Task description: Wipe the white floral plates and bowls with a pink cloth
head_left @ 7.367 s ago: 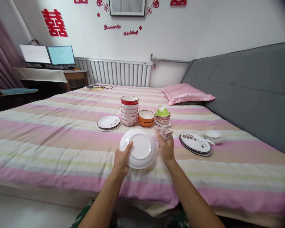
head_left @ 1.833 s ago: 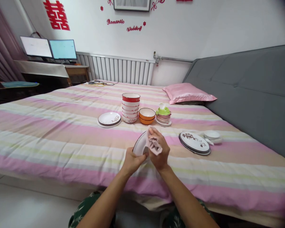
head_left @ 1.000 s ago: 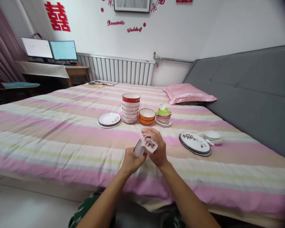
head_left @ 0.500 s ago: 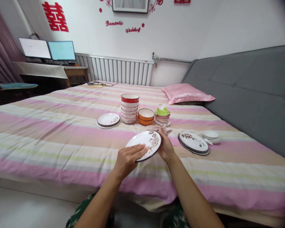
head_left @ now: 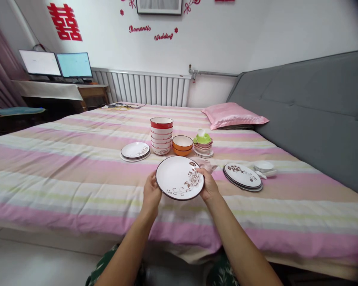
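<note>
A white plate (head_left: 176, 176) with a dark rim and brown flower pattern is held above the bed, its face tilted toward me. My left hand (head_left: 152, 193) grips its left edge, with most fingers hidden behind it. On the right edge, my right hand (head_left: 209, 185) is closed with the thumb over the rim. A pink cloth (head_left: 207, 164) shows just behind my right hand; whether I hold it or it lies on the bed I cannot tell. Plates of similar pattern lie stacked to the left (head_left: 135, 150) and right (head_left: 241, 176).
Behind the held plate stand a tall stack of red-and-white bowls (head_left: 161, 137), orange bowls (head_left: 182, 145) and small dishes topped by a green one (head_left: 203, 138). Small white dishes (head_left: 264, 166) sit at the right. A pink pillow (head_left: 235, 115) lies near the grey headboard (head_left: 304, 107).
My left hand has moved from the plate's face to its left edge. The plate has turned to face me more squarely, and my right thumb now rests over its rim.
</note>
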The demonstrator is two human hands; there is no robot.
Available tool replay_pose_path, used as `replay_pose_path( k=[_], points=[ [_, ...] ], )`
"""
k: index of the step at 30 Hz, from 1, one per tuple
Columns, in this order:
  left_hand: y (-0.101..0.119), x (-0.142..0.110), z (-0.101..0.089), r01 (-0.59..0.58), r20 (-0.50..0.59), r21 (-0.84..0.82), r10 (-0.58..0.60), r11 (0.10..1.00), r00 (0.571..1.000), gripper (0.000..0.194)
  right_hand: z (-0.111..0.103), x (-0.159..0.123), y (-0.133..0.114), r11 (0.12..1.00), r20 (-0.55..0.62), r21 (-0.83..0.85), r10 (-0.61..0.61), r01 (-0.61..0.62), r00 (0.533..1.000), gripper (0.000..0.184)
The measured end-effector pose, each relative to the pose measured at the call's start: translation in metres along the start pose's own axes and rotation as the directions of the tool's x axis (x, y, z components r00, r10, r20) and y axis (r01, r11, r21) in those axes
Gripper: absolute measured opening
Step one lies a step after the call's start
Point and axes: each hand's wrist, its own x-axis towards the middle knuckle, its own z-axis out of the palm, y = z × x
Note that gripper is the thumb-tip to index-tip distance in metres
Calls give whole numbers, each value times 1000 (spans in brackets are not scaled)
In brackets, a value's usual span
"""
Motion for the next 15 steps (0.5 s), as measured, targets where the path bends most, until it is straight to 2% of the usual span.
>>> replay_pose_path(
  k=[1,2,4,6,8,11,13,15],
  points=[
    [2,-1,2,150,71,-89,-144,985,987,54,-1,1,0,1000,-6,-2,1,-1,1000,19],
    [5,-3,3,258,139,-144,-238,955,961,48,-2,1,1,1000,-10,-6,4,-4,1000,17],
    [12,-6,3,412,257,-213,-357,886,898,52,-3,1,2,1000,-10,-17,18,-18,1000,15],
    [18,-10,0,528,322,-266,-442,807,837,58,-2,-1,2,999,10,-37,41,-40,999,15],
    [20,-13,-3,584,345,-259,-491,769,800,53,0,-4,0,995,46,-66,74,-71,996,17],
    [16,-17,-6,616,370,-192,-525,764,767,38,5,-9,-4,989,98,-105,118,-107,988,19],
    [12,-18,-6,601,380,-178,-509,779,772,32,5,-10,-7,988,124,-123,111,-96,986,24],
    [7,-20,-5,575,381,-190,-480,796,790,30,3,-9,-9,987,60,-157,-6,16,998,30]
  ],
)
